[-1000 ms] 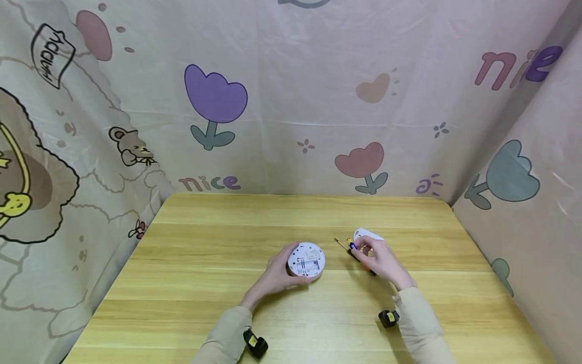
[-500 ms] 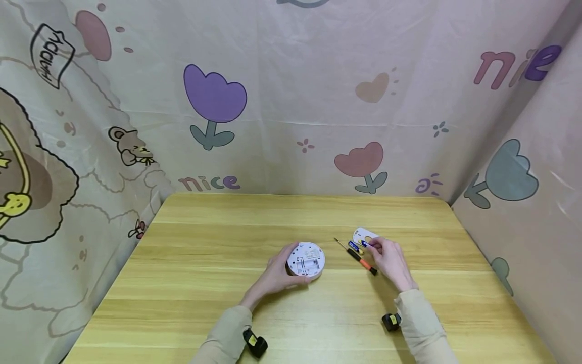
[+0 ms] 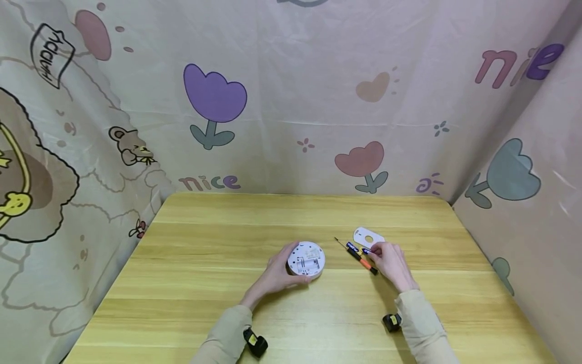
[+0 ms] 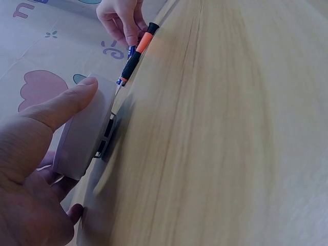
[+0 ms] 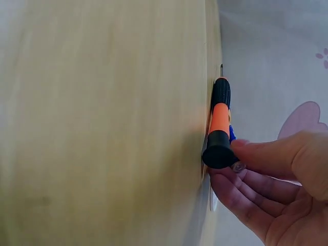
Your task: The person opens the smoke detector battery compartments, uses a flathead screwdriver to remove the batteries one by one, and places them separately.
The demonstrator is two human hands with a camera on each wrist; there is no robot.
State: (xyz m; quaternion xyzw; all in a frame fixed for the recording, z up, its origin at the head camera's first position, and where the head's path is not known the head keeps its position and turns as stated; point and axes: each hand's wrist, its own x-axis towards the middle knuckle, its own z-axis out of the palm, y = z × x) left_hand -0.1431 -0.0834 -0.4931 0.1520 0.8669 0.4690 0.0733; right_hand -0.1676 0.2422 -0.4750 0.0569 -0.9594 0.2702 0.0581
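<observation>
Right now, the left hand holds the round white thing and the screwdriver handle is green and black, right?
Not green: the right wrist view shows the screwdriver handle is orange and black. The left hand does hold the round white device.

The bench (image 3: 218,253) is yellow-tan, its streaked grain parallel to the far edge. Toward its right edge, the screwdriver (image 3: 354,254) has a handle banded black, orange, black; the batteries (image 3: 352,247) are blue and yellow. Plate (image 3: 362,235) and disc (image 3: 308,257) are white, the disc dark-speckled. Beyond the far and right edges, pale cloth (image 3: 291,60) bears purple, pink and grey-blue flowers. The sleeves (image 3: 229,323) are plain beige.
</observation>
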